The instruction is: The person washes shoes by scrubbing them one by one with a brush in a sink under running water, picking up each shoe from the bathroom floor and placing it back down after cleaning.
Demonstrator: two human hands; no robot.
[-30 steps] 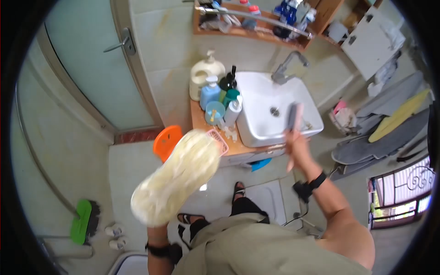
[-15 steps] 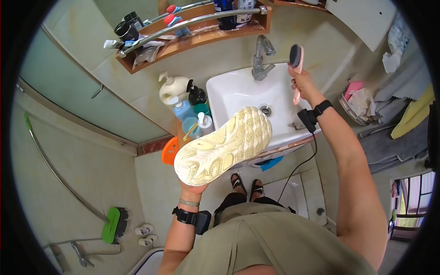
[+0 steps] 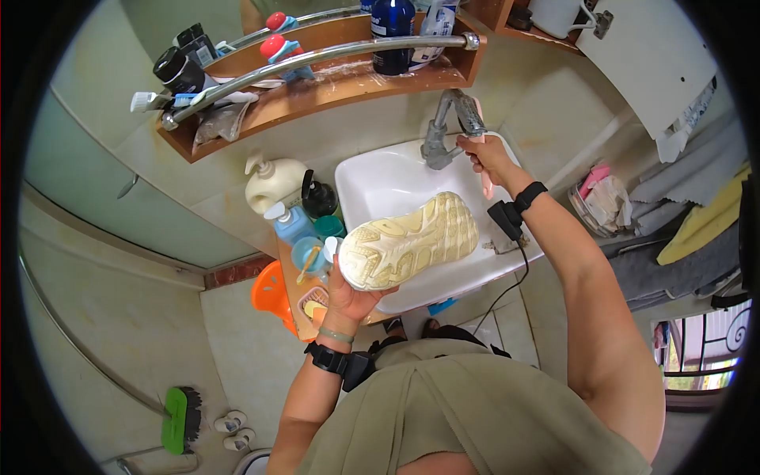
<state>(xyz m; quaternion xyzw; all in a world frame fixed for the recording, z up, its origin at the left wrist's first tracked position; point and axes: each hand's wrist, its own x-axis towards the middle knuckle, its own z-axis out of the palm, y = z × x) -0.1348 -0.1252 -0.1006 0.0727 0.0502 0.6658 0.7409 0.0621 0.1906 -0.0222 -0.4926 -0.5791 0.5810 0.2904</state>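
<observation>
A shoe (image 3: pixel 412 241) with its pale yellow sole facing up lies over the front of the white sink (image 3: pixel 356 178). My left hand (image 3: pixel 348 297) grips it by the left end. In my right hand (image 3: pixel 492 158) is a pink-handled brush (image 3: pixel 486 184), its head partly hidden behind the grey faucet (image 3: pixel 443 134). My right fingers are closed round the brush handle, close beside the faucet lever; whether they touch the lever is unclear. The shoe hides the drain.
Pump bottles (image 3: pixel 273 184) and cups stand left of the sink, beside an orange basin (image 3: pixel 273 297). Above, a wooden shelf (image 3: pixel 317 91) with a metal rail holds toiletries. Towels (image 3: pixel 665 261) and a basket (image 3: pixel 602 206) hang at right. A cable runs from the right wrist device.
My right hand has moved with the brush up and left to the faucet. The shoe in my left hand has shifted right, further over the sink. The camera view has shifted too.
</observation>
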